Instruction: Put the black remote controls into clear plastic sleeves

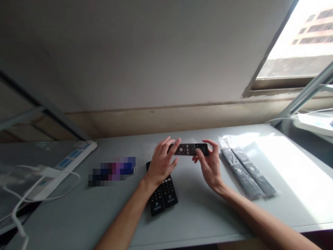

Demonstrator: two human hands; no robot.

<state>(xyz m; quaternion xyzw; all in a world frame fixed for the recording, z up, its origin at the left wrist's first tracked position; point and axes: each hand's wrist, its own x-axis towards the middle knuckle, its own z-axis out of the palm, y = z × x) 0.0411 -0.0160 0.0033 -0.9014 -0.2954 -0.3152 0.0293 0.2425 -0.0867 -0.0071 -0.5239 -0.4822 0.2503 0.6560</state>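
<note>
Both my hands hold one black remote control [189, 149] sideways above the grey table [197, 211]. My left hand [162, 163] pinches its left end, fingers partly spread. My right hand [209, 163] grips its right end between thumb and fingers. Under my left hand two more black remotes [163, 198] lie side by side on the table. To the right, two remotes in clear plastic bags [247, 173] lie next to each other.
A white power strip [69, 159] with white cables [31, 187] sits at the left. A blurred dark object [111, 170] lies left of the bare remotes. A wall runs behind the table; a window and metal frame [307, 90] are at the right.
</note>
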